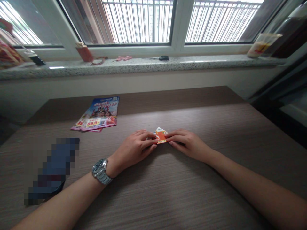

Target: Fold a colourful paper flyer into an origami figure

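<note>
A small piece of folded paper [161, 135], orange and white with a pointed top, lies on the brown wooden table [192, 115]. My left hand [137, 143], with a metal watch on its wrist, has its fingertips pressed on the paper's left side. On the right edge, my right hand [185, 142] pinches the paper between thumb and fingers. Both hands are closed on it, and the fingers hide part of its left and right ends.
Printed flyers [103, 113] lie at the table's back left. A blurred-out dark blue object [54, 171] rests beside my left forearm. On the stone windowsill [134, 66] stand a red container [84, 52], scissors [163, 58] and a plastic cup [260, 46].
</note>
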The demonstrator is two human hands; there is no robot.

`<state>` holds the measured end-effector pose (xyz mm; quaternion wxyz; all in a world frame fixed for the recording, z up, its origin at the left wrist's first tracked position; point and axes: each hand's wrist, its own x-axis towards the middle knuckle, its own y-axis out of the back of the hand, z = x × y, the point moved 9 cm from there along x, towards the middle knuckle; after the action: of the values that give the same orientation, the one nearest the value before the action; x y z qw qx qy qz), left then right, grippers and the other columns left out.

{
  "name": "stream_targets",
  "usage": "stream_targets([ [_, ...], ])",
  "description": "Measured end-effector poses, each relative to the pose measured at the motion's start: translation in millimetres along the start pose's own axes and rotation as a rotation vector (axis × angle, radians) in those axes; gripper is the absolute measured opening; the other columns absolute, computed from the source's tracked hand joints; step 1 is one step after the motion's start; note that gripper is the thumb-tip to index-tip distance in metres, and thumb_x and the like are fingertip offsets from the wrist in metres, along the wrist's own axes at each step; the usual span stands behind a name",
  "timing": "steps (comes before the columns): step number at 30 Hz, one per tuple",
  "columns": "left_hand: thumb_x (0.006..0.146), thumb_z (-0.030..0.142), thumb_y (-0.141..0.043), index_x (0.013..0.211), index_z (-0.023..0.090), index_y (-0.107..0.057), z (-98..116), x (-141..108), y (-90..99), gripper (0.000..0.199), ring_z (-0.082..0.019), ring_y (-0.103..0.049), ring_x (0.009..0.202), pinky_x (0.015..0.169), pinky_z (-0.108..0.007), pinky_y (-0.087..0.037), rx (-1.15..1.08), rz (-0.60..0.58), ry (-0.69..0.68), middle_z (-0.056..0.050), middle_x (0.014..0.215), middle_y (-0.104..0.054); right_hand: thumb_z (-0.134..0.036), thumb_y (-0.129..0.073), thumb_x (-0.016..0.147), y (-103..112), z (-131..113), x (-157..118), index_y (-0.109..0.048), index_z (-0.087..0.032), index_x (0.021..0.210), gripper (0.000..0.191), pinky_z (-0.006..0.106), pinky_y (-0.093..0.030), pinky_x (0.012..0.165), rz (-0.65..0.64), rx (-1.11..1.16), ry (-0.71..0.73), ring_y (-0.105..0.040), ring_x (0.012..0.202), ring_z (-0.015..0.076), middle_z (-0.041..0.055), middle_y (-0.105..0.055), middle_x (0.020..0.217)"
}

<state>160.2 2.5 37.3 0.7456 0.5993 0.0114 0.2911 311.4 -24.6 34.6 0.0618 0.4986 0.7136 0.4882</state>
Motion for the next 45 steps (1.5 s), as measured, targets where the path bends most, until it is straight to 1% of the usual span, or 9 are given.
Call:
stream_targets([
  [3, 0.103, 0.027, -0.055, 0.117, 0.026, -0.072, -1, 1, 0.4, 0.022, -0.021, -0.067, 0.109, 0.099, -0.042, -0.051, -0.018, 0.004, 0.014, -0.006, 0.118, -0.072, -0.023, -0.056, 0.102, 0, 2, 0, -0.071, -0.022, 0.114, 0.019, 0.039, -0.056, 0.095, 0.012, 0.01, -0.041, -0.069, 0.107, 0.0216, 0.008, -0.075, 0.115],
  [9, 0.105, 0.029, -0.052, 0.126, 0.021, -0.065, -6, 2, -0.4, 0.026, -0.023, -0.067, 0.106, 0.095, -0.04, -0.052, -0.015, 0.016, 0.066, -0.009, 0.116, -0.072, -0.025, -0.057, 0.102, 0, 12, 0, -0.065, -0.022, 0.118, 0.018, 0.037, -0.057, 0.09, 0.053, -0.013, -0.126, -0.07, 0.103, 0.0226, 0.0079, -0.075, 0.111],
  [13, 0.105, 0.028, -0.051, 0.123, 0.02, -0.064, -8, 2, -3.6, 0.024, -0.022, -0.068, 0.102, 0.091, -0.037, -0.054, -0.023, 0.003, 0.088, -0.008, 0.114, -0.072, -0.023, -0.054, 0.103, -2, 10, 2, -0.063, -0.022, 0.121, 0.02, 0.037, -0.056, 0.091, 0.042, -0.049, -0.093, -0.069, 0.105, 0.0226, 0.0084, -0.072, 0.116],
  [18, 0.105, 0.027, -0.052, 0.127, 0.02, -0.062, -11, 1, -4.4, 0.025, -0.022, -0.066, 0.106, 0.095, -0.038, -0.054, -0.05, 0.004, 0.106, -0.008, 0.119, -0.07, -0.022, -0.049, 0.105, -4, 4, 3, -0.064, -0.023, 0.125, 0.025, 0.038, -0.055, 0.096, 0.015, -0.108, -0.028, -0.067, 0.112, 0.0227, 0.0093, -0.069, 0.124],
  [24, 0.106, 0.024, -0.05, 0.123, 0.022, -0.066, -4, 4, -2.2, 0.024, -0.02, -0.066, 0.11, 0.096, -0.036, -0.055, -0.1, -0.009, 0.047, -0.007, 0.125, -0.069, -0.028, -0.053, 0.104, -7, 1, 4, -0.065, -0.026, 0.128, 0.027, 0.043, -0.056, 0.098, -0.021, -0.151, 0.028, -0.065, 0.115, 0.0246, 0.0095, -0.068, 0.131],
  [29, 0.105, 0.021, -0.05, 0.123, 0.021, -0.067, 1, 6, 2.0, 0.025, -0.02, -0.067, 0.108, 0.094, -0.036, -0.057, -0.059, -0.007, 0.008, -0.008, 0.124, -0.071, -0.023, -0.054, 0.103, -9, -1, 5, -0.064, -0.026, 0.132, 0.031, 0.047, -0.055, 0.101, -0.053, -0.185, 0.067, -0.064, 0.117, 0.0254, 0.0084, -0.069, 0.131],
  [36, 0.106, 0.022, -0.047, 0.14, 0.024, -0.058, 11, 4, -0.1, 0.036, -0.022, -0.065, 0.103, 0.088, -0.038, -0.059, 0.085, -0.066, -0.076, -0.011, 0.131, -0.067, -0.024, -0.053, 0.103, -9, -1, 4, -0.062, -0.028, 0.135, 0.033, 0.047, -0.053, 0.106, -0.078, -0.198, 0.061, -0.061, 0.124, 0.0254, 0.0074, -0.067, 0.135],
  [40, 0.106, 0.025, -0.047, 0.141, 0.023, -0.057, 14, 3, -3.1, 0.037, -0.023, -0.063, 0.108, 0.091, -0.04, -0.059, 0.119, -0.079, -0.082, -0.011, 0.137, -0.063, -0.025, -0.053, 0.103, -10, -2, 4, -0.063, -0.026, 0.135, 0.033, 0.048, -0.053, 0.106, -0.08, -0.213, 0.061, -0.061, 0.124, 0.0263, 0.0086, -0.067, 0.136],
  [45, 0.107, 0.025, -0.046, 0.142, 0.023, -0.057, 14, 2, -5.0, 0.037, -0.022, -0.063, 0.104, 0.09, -0.04, -0.059, 0.125, -0.083, -0.079, -0.011, 0.135, -0.064, -0.023, -0.054, 0.103, -9, -4, 4, -0.06, -0.028, 0.139, 0.037, 0.048, -0.054, 0.105, -0.079, -0.203, 0.072, -0.062, 0.124, 0.0256, 0.0085, -0.066, 0.137],
])
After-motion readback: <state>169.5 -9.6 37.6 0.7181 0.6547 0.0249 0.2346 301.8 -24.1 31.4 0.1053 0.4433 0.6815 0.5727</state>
